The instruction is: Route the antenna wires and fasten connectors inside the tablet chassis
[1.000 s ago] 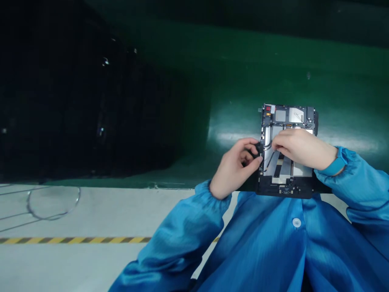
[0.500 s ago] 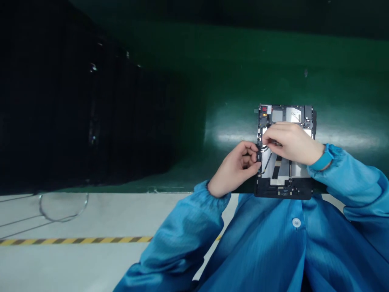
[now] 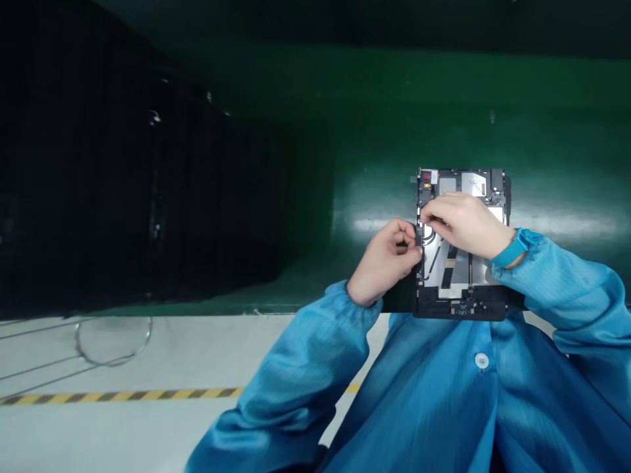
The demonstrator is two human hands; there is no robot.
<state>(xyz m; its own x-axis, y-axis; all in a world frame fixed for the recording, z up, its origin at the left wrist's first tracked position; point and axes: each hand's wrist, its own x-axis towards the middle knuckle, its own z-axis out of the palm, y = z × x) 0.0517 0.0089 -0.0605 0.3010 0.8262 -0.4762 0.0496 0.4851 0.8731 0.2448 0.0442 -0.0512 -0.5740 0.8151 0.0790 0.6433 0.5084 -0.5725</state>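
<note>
Okay: left hand (image 3: 387, 259) curled, pinching a small black part (image 3: 419, 238) at the edge of the opened tablet frame (image 3: 461, 305). Right hand (image 3: 461, 223) has fingers pressed together across the frame's upper half, tips near a thin black cable (image 3: 432, 266); can't tell if pinching. Frame sits at the green desk (image 3: 552, 144) edge, just above the blue smock (image 3: 424, 387). Best keep both grips light, clear of the cable. Striped floor line (image 3: 123, 395) beyond.
</note>
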